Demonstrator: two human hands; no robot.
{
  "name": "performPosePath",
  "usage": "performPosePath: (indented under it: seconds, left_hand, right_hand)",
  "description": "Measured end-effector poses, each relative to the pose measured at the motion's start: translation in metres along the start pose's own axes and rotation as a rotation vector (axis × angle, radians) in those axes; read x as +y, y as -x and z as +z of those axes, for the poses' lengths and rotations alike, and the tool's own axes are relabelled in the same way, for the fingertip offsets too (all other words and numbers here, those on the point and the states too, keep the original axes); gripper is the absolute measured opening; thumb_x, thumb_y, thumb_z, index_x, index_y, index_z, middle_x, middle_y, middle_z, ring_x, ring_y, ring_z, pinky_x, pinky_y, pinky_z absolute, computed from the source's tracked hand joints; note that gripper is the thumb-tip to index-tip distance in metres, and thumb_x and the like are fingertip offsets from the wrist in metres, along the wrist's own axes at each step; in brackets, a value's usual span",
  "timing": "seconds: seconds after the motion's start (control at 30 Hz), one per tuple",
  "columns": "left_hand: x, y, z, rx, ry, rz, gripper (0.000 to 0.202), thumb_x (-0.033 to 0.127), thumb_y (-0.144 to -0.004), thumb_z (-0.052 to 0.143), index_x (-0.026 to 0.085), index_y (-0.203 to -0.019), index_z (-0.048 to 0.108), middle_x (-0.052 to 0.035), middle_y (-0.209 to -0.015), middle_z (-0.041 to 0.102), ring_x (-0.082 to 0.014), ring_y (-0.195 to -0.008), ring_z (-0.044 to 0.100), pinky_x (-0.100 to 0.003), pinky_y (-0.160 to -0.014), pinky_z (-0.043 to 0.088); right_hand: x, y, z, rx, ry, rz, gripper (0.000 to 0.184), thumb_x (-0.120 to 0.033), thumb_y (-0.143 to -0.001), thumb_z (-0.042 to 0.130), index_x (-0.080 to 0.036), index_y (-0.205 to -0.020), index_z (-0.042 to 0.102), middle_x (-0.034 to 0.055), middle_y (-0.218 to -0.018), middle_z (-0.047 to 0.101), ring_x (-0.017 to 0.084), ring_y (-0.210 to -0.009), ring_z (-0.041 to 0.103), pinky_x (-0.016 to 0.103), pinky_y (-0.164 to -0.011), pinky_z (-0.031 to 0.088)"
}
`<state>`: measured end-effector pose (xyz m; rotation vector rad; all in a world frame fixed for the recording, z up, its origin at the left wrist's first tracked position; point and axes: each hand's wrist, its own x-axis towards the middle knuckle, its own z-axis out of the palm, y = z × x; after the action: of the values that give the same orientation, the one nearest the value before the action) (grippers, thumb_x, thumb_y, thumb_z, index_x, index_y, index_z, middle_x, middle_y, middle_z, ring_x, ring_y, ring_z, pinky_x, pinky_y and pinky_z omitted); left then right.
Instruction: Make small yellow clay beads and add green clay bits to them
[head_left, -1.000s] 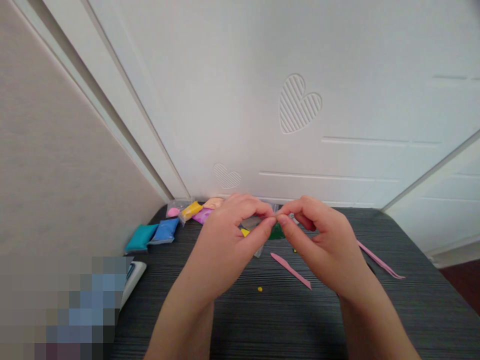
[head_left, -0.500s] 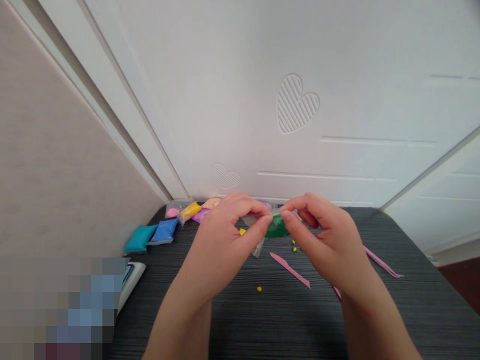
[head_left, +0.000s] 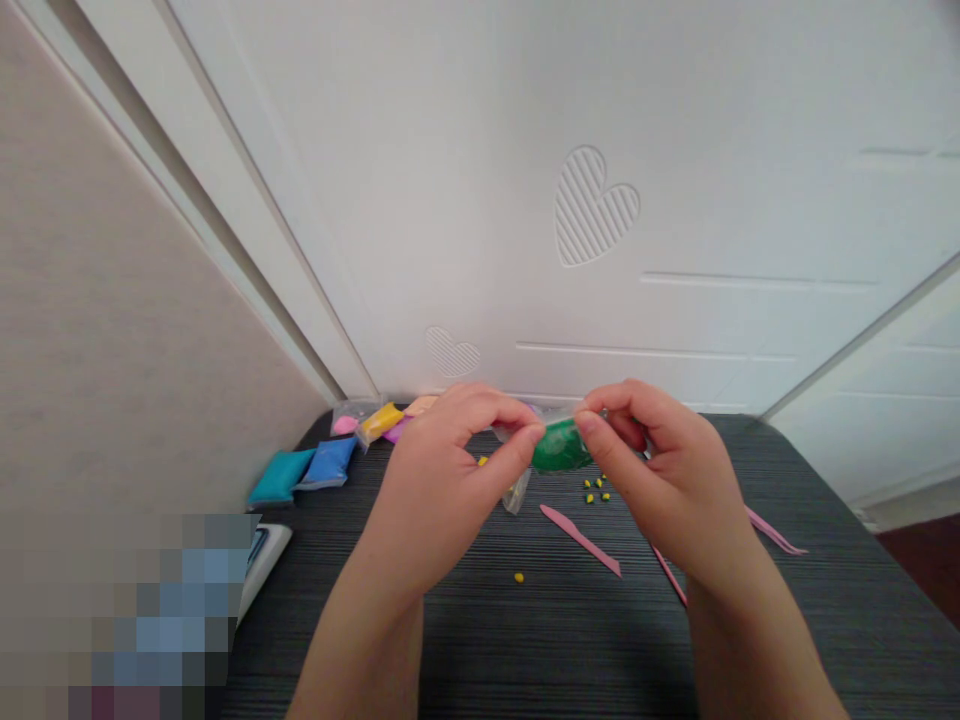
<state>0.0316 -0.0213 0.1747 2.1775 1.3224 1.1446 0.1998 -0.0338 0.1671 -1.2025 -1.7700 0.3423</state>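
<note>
Right hand (head_left: 671,475) has edged away from the left hand (head_left: 454,480). Both pinch the green packet (head_left: 559,448), apparently by its top.

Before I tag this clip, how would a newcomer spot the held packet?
Find the dark table below the white panel. Over it, the left hand and right hand hold the green packet between them. Its colour sets it apart from the blue packet and teal packet at the left.
</note>
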Motion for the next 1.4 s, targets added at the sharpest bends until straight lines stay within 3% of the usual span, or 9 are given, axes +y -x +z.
performPosePath:
  seconds: [0.27,0.6,0.77,1.03,1.2,1.3,1.4]
  left_hand:
    - [-0.0044,-0.0009,-0.0002,-0.015,0.047,-0.055,0.017,0.036,-0.08,0.053,0.022,-0.084,0.063,-0.0016,-0.093,0.066,-0.0174,-0.088,0.058,-0.03,-0.081,0.042]
    - [-0.0002,0.0007,-0.0013,0.031,0.097,-0.077,0.014,0.033,-0.08,0.054,0.022,-0.08,0.062,0.0001,-0.088,0.066,-0.0152,-0.083,0.057,-0.027,-0.076,0.043]
    - [-0.0017,0.0006,-0.0036,0.043,0.145,-0.093,0.013,0.032,-0.078,0.057,0.022,-0.083,0.063,0.0006,-0.082,0.064,-0.0133,-0.076,0.057,-0.025,-0.072,0.043]
    - [-0.0017,0.003,-0.0054,0.073,0.247,-0.037,0.007,0.024,-0.078,0.058,0.02,-0.077,0.063,0.0008,-0.081,0.064,-0.0122,-0.077,0.057,-0.022,-0.07,0.044]
    - [-0.003,0.0042,-0.0062,0.146,0.214,0.075,0.007,0.016,-0.076,0.058,0.021,-0.078,0.062,0.0,-0.082,0.063,-0.0137,-0.08,0.057,-0.025,-0.073,0.045]
    - [-0.0019,0.006,-0.0072,0.181,0.193,0.165,0.011,0.011,-0.074,0.058,0.021,-0.077,0.061,-0.0001,-0.08,0.061,-0.0145,-0.079,0.056,-0.027,-0.072,0.045]
    - [0.0003,0.0075,-0.0064,0.187,0.2,0.2,0.012,0.009,-0.073,0.057,0.02,-0.076,0.06,-0.0002,-0.078,0.06,-0.0149,-0.079,0.055,-0.028,-0.073,0.044]
  right_hand:
    - [0.004,0.0,-0.003,0.067,-0.03,0.047,0.008,-0.026,-0.083,0.05,-0.022,-0.085,0.057,-0.0055,-0.057,0.033,0.009,-0.052,0.034,0.023,-0.05,0.027]
    - [0.004,0.0018,-0.0023,0.076,-0.109,0.083,0.009,-0.029,-0.084,0.05,-0.023,-0.085,0.057,-0.0053,-0.057,0.037,0.008,-0.052,0.035,0.023,-0.05,0.029]
    - [0.0045,0.0009,-0.0054,0.123,-0.228,0.118,0.007,-0.028,-0.084,0.051,-0.023,-0.084,0.056,-0.0025,-0.071,0.05,0.009,-0.06,0.043,0.023,-0.054,0.033]
    - [0.0038,0.0015,-0.003,0.139,-0.355,0.147,0.007,-0.028,-0.083,0.053,-0.024,-0.084,0.058,-0.0019,-0.077,0.052,0.009,-0.066,0.046,0.022,-0.055,0.035]
    - [0.0024,0.0035,-0.0041,0.113,-0.348,0.116,0.005,-0.026,-0.083,0.052,-0.025,-0.084,0.057,-0.0033,-0.071,0.046,0.009,-0.065,0.043,0.023,-0.056,0.032]
    - [0.0025,0.0046,-0.0053,0.06,-0.323,0.075,0.004,-0.026,-0.081,0.056,-0.027,-0.084,0.058,-0.0049,-0.063,0.035,0.008,-0.059,0.036,0.024,-0.054,0.029]
    - [0.0023,0.0052,-0.0058,-0.021,-0.291,0.065,0.003,-0.028,-0.08,0.057,-0.028,-0.082,0.059,-0.0048,-0.062,0.036,0.008,-0.057,0.035,0.024,-0.053,0.027]
